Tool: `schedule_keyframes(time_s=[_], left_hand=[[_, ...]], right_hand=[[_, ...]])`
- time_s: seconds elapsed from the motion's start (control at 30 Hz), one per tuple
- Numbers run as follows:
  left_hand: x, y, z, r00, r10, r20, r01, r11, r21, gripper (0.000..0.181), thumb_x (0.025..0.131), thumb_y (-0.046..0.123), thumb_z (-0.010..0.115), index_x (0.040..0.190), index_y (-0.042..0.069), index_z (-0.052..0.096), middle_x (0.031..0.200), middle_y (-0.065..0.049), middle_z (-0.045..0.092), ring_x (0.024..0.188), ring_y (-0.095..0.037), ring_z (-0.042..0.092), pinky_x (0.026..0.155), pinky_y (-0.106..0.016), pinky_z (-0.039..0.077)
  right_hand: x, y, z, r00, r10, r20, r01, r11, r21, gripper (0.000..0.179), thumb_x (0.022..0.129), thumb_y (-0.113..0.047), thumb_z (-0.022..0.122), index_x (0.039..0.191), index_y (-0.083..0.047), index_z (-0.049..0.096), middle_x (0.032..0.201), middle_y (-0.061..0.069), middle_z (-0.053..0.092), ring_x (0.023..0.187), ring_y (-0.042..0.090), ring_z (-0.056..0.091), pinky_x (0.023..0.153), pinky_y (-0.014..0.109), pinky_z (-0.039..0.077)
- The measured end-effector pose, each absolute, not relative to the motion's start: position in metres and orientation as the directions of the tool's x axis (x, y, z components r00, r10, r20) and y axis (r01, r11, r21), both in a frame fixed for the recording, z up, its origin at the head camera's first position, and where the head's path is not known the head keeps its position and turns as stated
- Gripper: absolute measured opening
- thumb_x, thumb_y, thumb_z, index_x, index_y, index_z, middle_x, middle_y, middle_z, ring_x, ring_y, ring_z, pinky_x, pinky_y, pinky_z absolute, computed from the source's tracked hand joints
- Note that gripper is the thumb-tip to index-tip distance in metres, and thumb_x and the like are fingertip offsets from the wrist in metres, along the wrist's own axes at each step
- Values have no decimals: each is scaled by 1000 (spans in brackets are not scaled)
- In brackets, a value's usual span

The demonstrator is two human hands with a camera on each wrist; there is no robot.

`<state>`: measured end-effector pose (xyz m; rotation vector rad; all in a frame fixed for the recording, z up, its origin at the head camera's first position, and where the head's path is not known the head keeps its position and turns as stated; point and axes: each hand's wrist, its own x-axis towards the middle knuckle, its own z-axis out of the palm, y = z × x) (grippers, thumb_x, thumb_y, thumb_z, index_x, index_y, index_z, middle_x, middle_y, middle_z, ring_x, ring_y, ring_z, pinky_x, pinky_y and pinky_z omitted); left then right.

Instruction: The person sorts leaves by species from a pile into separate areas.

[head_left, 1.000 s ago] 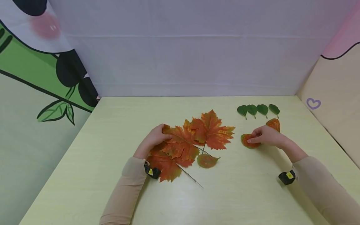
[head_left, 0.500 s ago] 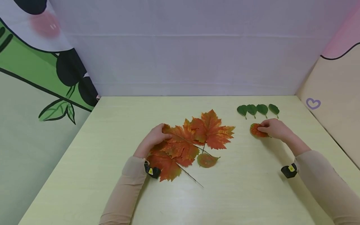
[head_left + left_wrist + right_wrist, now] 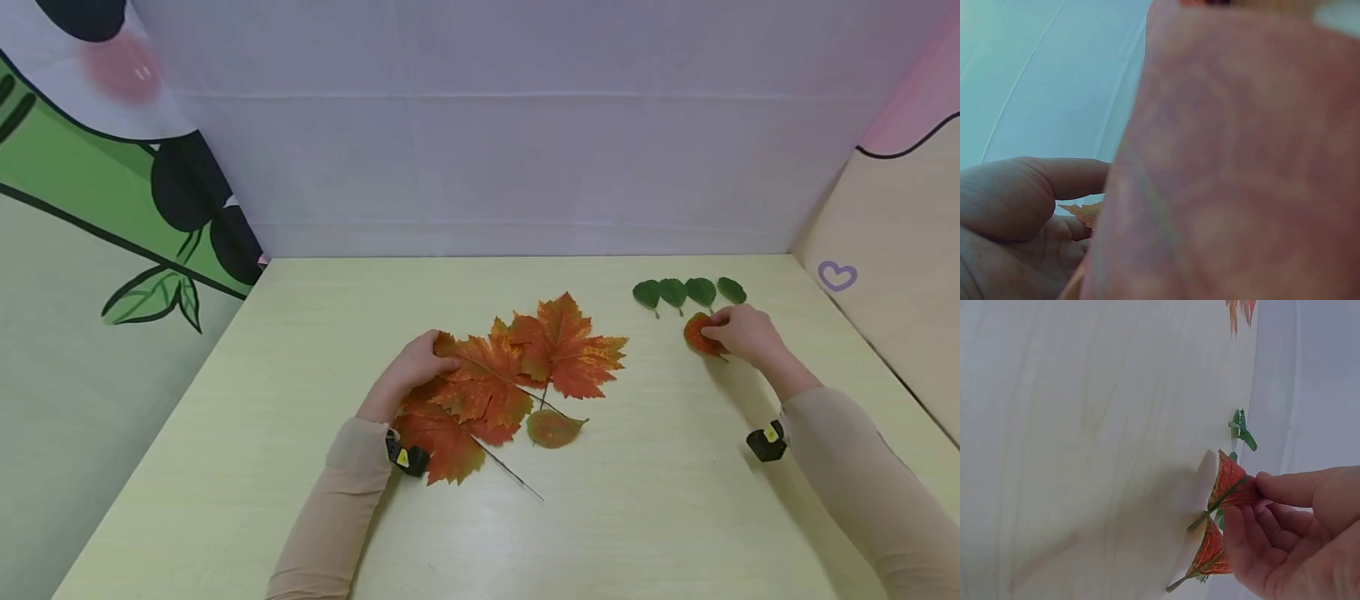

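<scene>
On the left, my left hand (image 3: 410, 367) grips the edge of several overlapping orange-red maple leaves (image 3: 482, 383), thumb on top. A blurred leaf (image 3: 1229, 156) fills most of the left wrist view, covering the fingertips. At the right, my right hand (image 3: 750, 335) pinches a small rounded red-orange leaf (image 3: 697, 333) between thumb and fingers, just in front of a row of green leaves (image 3: 701, 292). A second red leaf (image 3: 1210, 553) lies beside the pinched one in the right wrist view; my hand hides it in the head view.
One rounded orange-green leaf (image 3: 553, 429) lies by the maple stems near the middle of the pale table (image 3: 637, 517). A lavender backdrop (image 3: 480, 167) rises along the far edge, with patterned cloth at both sides.
My right hand has moved away and slightly right with the rounded leaf, toward the green row, covering the other red leaf in the head view. My left hand has stayed in place.
</scene>
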<state>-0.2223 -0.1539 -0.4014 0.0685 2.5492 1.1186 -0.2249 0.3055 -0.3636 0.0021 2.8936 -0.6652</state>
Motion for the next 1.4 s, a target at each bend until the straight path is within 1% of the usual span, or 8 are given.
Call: schedule_keyframes(time_s=[0.17,0.4,0.5,0.6,0.73,0.93,1.13,1.4], left_hand=[[-223,-154,-402,-940,181,-289,-88,690,718,65,86,21,60,137,-4,30,138,-22,37,124,-35,38,101,-47,33],[-222,-154,-402,-936,187,-300,-100,675,731,70,87,21,60,141,-4,23,143,-22,30,128,-36,33,102,-47,31],[-222,-154,-402,-937,185,-297,-97,678,729,67,86,21,60,139,-4,26,141,-22,33,126,-35,36,101,-47,33],[-222,-153,-400,-939,184,-292,-91,685,722,63,86,21,60,136,-4,31,137,-22,38,122,-35,40,99,-46,35],[-221,-153,-397,-939,180,-294,-92,691,717,59,86,21,60,134,-4,35,134,-21,42,119,-34,43,98,-46,36],[-220,-152,-396,-936,177,-305,-99,698,709,59,86,22,60,134,-3,35,134,-21,42,118,-34,43,98,-46,36],[-220,-152,-396,-935,176,-308,-98,707,701,63,86,22,60,136,-3,32,138,-21,38,123,-35,39,100,-47,34],[-220,-153,-396,-934,175,-310,-97,713,694,66,86,23,60,138,-3,29,139,-21,36,125,-36,37,102,-47,32]], right_hand=[[-226,308,-366,-988,-4,-154,66,892,-447,39,87,-21,57,107,12,56,108,32,55,95,43,49,80,49,42],[-224,308,-368,-992,21,-123,77,876,-475,40,86,-21,58,106,13,56,102,31,59,86,39,56,72,44,46],[-222,307,-367,-995,36,-94,76,884,-461,42,86,-23,58,107,13,55,100,30,59,85,40,56,71,46,45],[-220,307,-364,-997,46,-67,70,901,-428,44,86,-25,58,108,13,52,103,31,58,90,44,52,73,49,42],[-218,304,-359,-999,37,-36,49,907,-418,43,86,-23,58,109,13,52,100,30,60,87,42,54,71,48,42],[-209,283,-353,-998,-57,-4,-50,899,-434,34,86,-20,59,106,7,59,95,23,61,85,34,55,71,45,42],[-197,256,-349,-986,-164,0,-148,886,-439,31,86,-19,60,106,5,61,93,18,65,86,31,59,74,44,45],[-179,220,-344,-943,-331,-31,-286,854,-434,32,85,-17,62,111,3,61,105,19,64,91,30,60,76,43,48]])
